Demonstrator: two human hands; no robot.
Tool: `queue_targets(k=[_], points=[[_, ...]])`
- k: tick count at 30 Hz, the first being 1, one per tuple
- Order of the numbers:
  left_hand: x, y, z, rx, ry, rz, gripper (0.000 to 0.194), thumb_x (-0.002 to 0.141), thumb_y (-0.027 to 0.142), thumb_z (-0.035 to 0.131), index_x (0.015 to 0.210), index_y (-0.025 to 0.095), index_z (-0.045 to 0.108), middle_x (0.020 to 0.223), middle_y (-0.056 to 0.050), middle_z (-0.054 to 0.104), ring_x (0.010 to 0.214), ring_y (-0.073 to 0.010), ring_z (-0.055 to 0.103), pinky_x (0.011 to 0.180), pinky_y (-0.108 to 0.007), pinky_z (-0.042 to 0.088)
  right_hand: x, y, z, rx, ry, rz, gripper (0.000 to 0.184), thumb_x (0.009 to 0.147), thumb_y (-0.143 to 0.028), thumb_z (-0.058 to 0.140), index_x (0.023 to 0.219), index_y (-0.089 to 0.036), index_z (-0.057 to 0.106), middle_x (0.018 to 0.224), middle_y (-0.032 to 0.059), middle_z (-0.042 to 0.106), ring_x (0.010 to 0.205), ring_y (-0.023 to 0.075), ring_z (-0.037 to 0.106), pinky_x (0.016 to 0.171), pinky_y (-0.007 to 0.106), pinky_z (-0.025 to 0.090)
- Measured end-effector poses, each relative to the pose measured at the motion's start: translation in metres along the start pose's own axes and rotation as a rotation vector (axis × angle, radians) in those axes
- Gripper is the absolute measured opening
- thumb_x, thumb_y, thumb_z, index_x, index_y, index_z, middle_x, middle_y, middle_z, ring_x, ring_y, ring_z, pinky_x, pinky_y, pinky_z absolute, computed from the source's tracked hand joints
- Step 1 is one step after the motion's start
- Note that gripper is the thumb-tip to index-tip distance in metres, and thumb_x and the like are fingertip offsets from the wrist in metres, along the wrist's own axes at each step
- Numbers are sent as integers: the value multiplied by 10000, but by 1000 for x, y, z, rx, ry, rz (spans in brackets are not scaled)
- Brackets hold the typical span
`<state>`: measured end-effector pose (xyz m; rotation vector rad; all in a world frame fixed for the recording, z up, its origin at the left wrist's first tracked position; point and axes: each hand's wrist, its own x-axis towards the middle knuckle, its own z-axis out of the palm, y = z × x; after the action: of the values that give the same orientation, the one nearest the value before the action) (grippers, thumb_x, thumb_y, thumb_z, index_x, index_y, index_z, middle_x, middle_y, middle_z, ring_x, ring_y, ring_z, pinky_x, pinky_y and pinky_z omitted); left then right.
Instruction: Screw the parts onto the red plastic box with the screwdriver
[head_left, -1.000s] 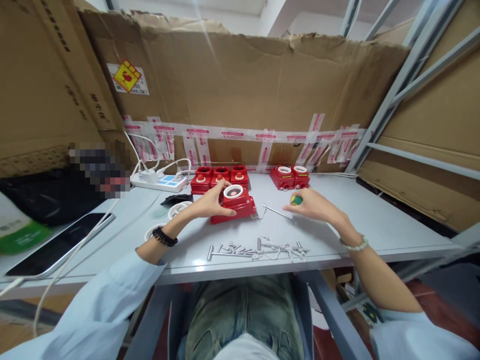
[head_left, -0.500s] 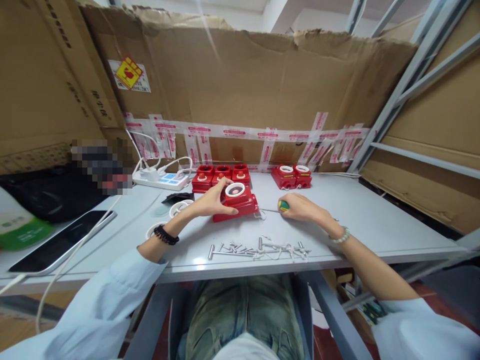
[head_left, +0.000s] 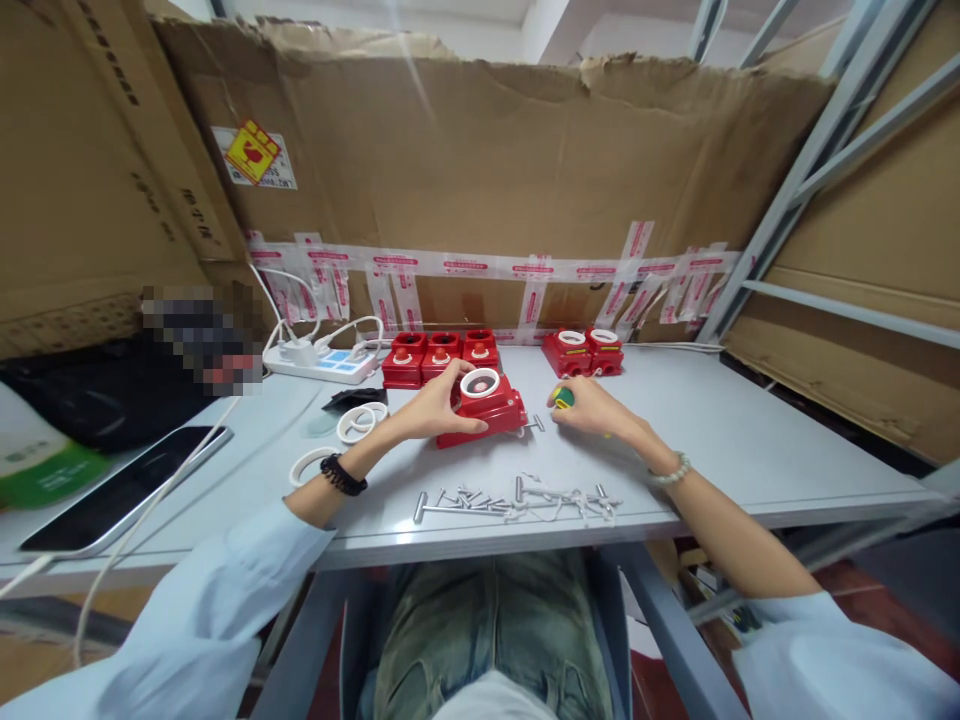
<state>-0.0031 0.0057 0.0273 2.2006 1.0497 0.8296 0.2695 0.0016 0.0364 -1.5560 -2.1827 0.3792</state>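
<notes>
My left hand (head_left: 429, 408) grips the left side of a red plastic box (head_left: 486, 410) with a white ring on its top, resting on the grey table (head_left: 750, 440). My right hand (head_left: 592, 408) holds a screwdriver with a green and yellow handle (head_left: 564, 397); its metal shaft points left at the box's right side. Loose screws and metal pins (head_left: 517, 498) lie in a row near the table's front edge, in front of both hands.
Three red boxes (head_left: 439, 358) and two more with white rings (head_left: 585, 350) stand at the back against a taped cardboard wall. White rings (head_left: 360, 421) lie left of my hand. A power strip (head_left: 322, 362), a tablet (head_left: 120, 490) and a metal rack (head_left: 787, 180) flank the work area.
My right hand has moved left with the screwdriver, from about a hand's width away to right beside the red box. The left hand and the box have shifted slightly right.
</notes>
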Motion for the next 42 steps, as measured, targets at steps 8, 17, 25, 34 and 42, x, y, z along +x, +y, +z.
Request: queue_targets(k=[8, 17, 25, 34, 42], points=[[10, 4, 17, 26, -17, 21, 624, 620, 340, 789, 1118, 199, 441, 1156, -73, 606, 1060, -275, 593, 920, -396, 458, 1, -9, 2, 283, -77, 55, 209, 653, -141, 649, 858, -121, 684, 571, -18, 626, 476, 113, 556, 504, 224, 419], [23, 7, 31, 89, -29, 46, 671, 599, 400, 804, 1129, 199, 445, 1119, -92, 625, 983, -282, 609, 844, -410, 475, 3, 1, -6, 199, 194, 58, 231, 702, -209, 628, 916, -138, 678, 761, 38, 730, 590, 138, 610, 630, 267, 479], [25, 0, 38, 90, -67, 85, 682, 637, 434, 780, 1181, 196, 446, 1146, -96, 621, 972, -273, 614, 812, -393, 487, 9, -7, -5, 226, 142, -160, 447, 735, -433, 725, 1076, -148, 677, 1022, 97, 729, 956, 220, 656, 913, 368, 475], [22, -2, 35, 76, -61, 106, 719, 680, 487, 762, 1245, 176, 445, 1256, -151, 571, 1075, -304, 604, 887, -426, 493, 21, -13, 0, 242, -179, -366, 646, 663, -268, 777, 1278, -183, 599, 1226, 92, 662, 1067, 229, 631, 950, 369, 477], [18, -6, 36, -5, -91, 122, 634, 720, 417, 733, 1231, 199, 428, 1299, -133, 546, 1143, -284, 580, 942, -419, 485, 6, -10, -14, 156, -119, -251, 632, 671, -316, 767, 1245, -169, 550, 1179, 108, 653, 994, 220, 621, 899, 359, 467]])
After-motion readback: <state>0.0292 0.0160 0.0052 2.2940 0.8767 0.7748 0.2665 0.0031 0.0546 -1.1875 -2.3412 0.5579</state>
